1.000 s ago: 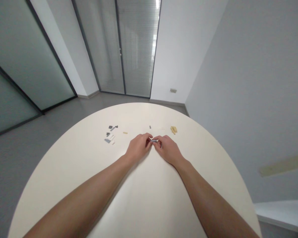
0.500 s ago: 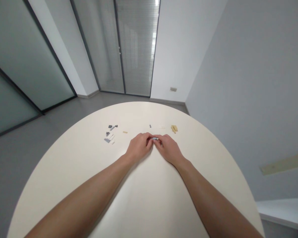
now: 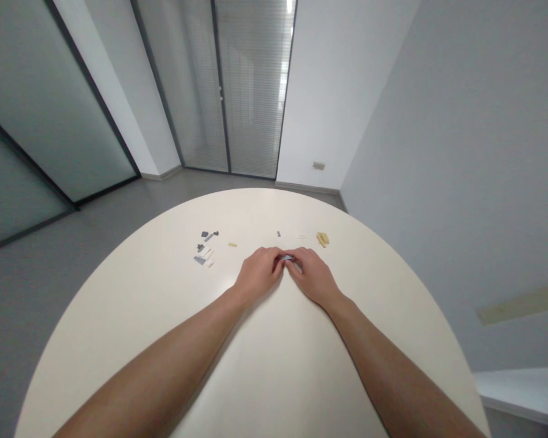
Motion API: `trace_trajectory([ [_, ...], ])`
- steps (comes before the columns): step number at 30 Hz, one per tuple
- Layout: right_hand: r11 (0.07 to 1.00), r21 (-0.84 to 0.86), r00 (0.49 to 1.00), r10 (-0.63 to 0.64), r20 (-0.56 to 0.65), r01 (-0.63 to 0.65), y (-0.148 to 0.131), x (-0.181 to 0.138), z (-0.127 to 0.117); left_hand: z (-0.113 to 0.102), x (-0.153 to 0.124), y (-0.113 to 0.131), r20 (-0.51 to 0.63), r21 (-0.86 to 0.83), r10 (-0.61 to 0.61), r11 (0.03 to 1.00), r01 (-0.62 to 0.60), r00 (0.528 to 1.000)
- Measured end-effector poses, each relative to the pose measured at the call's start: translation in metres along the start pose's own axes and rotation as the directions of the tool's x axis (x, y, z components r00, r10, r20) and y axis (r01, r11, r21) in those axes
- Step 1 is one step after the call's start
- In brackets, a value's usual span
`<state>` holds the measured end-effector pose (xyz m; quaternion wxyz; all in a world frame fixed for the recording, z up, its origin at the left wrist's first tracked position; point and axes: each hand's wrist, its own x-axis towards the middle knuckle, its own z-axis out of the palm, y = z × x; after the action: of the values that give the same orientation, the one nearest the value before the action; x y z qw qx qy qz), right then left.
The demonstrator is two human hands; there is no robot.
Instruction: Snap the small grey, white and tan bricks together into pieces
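Note:
My left hand [image 3: 259, 273] and my right hand [image 3: 313, 275] meet fingertip to fingertip over the middle of a round cream table [image 3: 265, 365]. Both pinch a small grey building piece [image 3: 287, 258] between them; most of it is hidden by the fingers. A cluster of small grey and white pieces [image 3: 204, 249] lies to the left of my left hand. A little tan piece [image 3: 232, 244] sits between that cluster and my hands. A tan stack of pieces [image 3: 322, 239] lies just beyond my right hand.
A tiny dark piece [image 3: 278, 233] and a pale flat piece [image 3: 301, 236] lie beyond my hands. The table's far edge curves close behind them. Grey floor, glass partitions with blinds and a grey wall surround the table.
The fingers of both hands have closed in tighter round the grey piece, hiding more of it. The hands stay in the same spot on the table.

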<state>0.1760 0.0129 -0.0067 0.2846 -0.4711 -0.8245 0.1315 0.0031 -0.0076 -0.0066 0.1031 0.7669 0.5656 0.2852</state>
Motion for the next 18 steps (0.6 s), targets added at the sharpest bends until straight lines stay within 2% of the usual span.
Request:
trace_trajectory([
  [18,1.0,0.008,1.0,0.02,0.002,-0.02,-0.0002,0.0009,-0.0001,-0.0016,-0.0003,0.0012,0.005,-0.015,-0.023,1.0,0.023,1.0],
])
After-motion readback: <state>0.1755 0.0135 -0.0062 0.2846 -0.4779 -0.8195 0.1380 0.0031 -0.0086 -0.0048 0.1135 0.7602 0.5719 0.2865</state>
